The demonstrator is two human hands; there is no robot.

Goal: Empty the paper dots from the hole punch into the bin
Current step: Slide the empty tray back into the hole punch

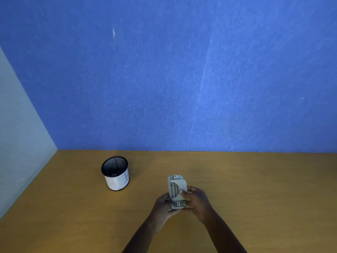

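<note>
Both hands, left [162, 205] and right [197, 201], fingers clamped on hole punch [177, 190] above table [255, 189]. Bin [115, 173] well apart, left. Emptying not yet done.

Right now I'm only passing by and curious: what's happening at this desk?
A person holds a grey hole punch in both hands above the wooden desk, the left hand around its near end, the right hand on its side. A black mesh bin with white paper around it stands apart, further back on the left. The punch is not over the bin yet.
</note>
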